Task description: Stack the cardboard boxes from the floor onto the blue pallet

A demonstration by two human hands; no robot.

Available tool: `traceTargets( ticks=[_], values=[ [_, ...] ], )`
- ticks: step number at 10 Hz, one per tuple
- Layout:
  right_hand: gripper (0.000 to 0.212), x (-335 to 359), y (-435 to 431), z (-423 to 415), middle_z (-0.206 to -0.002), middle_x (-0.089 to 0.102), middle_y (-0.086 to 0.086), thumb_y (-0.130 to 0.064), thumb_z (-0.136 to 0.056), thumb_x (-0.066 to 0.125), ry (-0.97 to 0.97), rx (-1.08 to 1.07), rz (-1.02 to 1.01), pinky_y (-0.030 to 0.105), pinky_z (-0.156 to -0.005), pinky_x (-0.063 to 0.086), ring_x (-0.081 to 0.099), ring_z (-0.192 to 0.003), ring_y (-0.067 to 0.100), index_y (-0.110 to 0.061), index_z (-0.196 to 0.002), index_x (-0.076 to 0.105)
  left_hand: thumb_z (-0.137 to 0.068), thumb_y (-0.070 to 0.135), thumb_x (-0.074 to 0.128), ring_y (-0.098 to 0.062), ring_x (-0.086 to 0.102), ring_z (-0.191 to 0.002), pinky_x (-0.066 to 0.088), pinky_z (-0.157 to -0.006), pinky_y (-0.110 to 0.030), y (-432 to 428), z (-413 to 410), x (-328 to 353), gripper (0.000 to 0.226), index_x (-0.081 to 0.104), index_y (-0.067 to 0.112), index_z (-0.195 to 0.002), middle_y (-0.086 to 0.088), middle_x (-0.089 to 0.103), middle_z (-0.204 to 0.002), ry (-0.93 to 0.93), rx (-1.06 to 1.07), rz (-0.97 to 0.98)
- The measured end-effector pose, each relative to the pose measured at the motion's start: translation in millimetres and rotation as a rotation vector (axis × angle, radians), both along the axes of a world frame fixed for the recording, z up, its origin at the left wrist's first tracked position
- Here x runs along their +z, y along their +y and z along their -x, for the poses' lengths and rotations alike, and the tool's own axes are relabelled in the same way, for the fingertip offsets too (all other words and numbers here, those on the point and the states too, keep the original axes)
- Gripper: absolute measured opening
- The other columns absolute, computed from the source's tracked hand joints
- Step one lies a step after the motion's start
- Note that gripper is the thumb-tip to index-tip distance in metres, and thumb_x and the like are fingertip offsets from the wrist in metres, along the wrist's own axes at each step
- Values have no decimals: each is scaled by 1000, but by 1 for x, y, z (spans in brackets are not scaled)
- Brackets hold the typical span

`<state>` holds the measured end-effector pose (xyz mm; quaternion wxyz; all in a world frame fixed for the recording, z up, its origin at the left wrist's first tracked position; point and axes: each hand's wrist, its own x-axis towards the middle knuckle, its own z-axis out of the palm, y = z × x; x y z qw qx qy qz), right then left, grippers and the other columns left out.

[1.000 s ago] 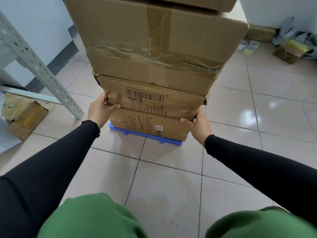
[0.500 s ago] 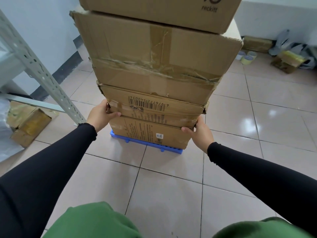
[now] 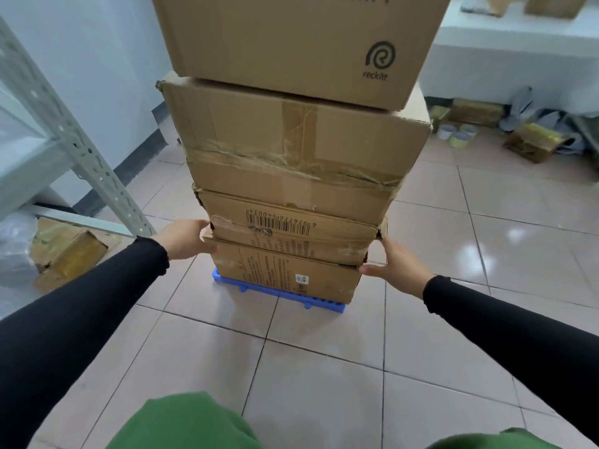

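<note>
1. The four cardboard boxes stand one on another on the blue pallet (image 3: 278,294), which lies on the tiled floor (image 3: 324,367); only the pallet's near edge shows under the bottom box (image 3: 291,273).
2. The step in hand looks like squaring up the lower boxes. The left hand (image 3: 186,239) lies flat against the left end of the barcode box (image 3: 291,231), fingers extended and pressing, not curled around anything. The right hand (image 3: 393,262) is likewise spread, its thumb touching the right corner where the barcode box meets the bottom box.
3. Press both ends evenly and gently. The taped box (image 3: 291,150) and the Reckitt box (image 3: 291,43) above are wider than the two below, so the column is probably top-heavy; a sharp shove low down could rock it.
4. Nudge the barcode box until its front edge lines up with the bottom box. It appears to sit slightly skewed, overhanging at the right corner.
5. Keep palms flat on the ends, not fingertips in the seam, since the weight above would pinch them.
6. Watch the upper boxes while pushing; whether they are centred from behind cannot be told here.
7. The loose cartons (image 3: 68,254) beside the metal shelving (image 3: 81,150) at the left may be further boxes to stack, though the column is already tall.
</note>
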<state>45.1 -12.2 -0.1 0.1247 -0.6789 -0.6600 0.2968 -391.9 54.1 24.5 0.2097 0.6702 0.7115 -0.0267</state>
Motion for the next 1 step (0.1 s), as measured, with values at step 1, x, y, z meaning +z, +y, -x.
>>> traceTargets(
  ticks=[1],
  values=[
    [91, 39, -2, -11, -162, 39, 3, -44, -88, 76, -78, 47, 2, 38, -113, 37, 42, -144, 26, -22, -160, 26, -88, 50, 71, -25, 55, -130, 43, -105, -35, -5, -8, 24, 72, 49, 22, -151, -3, 58, -146, 70, -53, 55]
  ],
)
